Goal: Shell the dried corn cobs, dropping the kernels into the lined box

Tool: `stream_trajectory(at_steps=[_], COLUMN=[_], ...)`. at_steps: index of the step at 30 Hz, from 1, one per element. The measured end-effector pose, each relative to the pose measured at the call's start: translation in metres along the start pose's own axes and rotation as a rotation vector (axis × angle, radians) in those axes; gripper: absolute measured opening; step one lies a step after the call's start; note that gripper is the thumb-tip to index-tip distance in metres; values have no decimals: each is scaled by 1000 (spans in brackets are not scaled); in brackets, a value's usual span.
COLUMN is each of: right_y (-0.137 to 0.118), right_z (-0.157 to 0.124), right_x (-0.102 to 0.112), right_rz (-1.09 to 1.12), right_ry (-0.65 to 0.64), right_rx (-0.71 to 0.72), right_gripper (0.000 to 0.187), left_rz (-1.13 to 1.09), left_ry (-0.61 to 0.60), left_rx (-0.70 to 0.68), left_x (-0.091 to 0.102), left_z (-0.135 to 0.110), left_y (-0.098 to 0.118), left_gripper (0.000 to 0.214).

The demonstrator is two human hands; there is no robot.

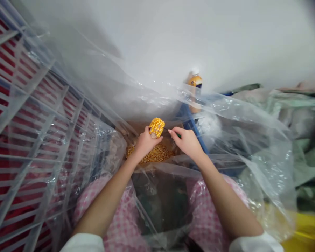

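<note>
**Over the box of kernels, a cob in one hand and a point in the other**

Above an open cardboard box [133, 126], the left hand [144, 142] held a corn cob [156, 126] with its fingers wrapped shut around the lower end. The yellow rows at the top stood bare and tilted toward the other hand. The cob hung directly over the loose kernels [157, 154] heaped in the box, probably so that anything coming off it would drop there and not onto the lap.

The right hand [187, 141] was pinched closed on a thin green tool [174, 133], thumb and forefinger together near its front. The tip pointed at the cob from just beside it; whether it touched could not be told. The close, pen-like grip suggested fine control more than force.

A clear plastic sheet [238, 140] lay draped over the pink checked trousers [120, 217] and around the box, seemingly as a catch-all for strays. White wire racks [28, 122] stood at the left, a heap of green cloth [304, 140] at the right, and an orange-topped bottle [195, 81] beyond the box, near the wall.
</note>
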State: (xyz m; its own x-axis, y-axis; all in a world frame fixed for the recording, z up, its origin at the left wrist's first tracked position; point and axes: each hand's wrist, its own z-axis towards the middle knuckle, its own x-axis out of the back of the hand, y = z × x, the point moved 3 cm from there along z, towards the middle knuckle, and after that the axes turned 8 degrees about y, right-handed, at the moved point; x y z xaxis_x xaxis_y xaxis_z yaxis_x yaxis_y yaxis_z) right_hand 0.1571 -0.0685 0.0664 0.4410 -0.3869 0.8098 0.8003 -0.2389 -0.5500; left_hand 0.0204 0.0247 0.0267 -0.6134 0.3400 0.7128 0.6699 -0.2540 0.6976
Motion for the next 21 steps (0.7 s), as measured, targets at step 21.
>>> stream_trajectory(at_steps=[21], right_y=[-2], right_z=[4], right_x=[-5], right_rz=[-27], right_ry=[1], right_rx=[-2], right_gripper=[31], left_rz=[85], left_ry=[74], left_rx=[3], left_x=[8], left_z=[2], left_y=[0], left_gripper=[51])
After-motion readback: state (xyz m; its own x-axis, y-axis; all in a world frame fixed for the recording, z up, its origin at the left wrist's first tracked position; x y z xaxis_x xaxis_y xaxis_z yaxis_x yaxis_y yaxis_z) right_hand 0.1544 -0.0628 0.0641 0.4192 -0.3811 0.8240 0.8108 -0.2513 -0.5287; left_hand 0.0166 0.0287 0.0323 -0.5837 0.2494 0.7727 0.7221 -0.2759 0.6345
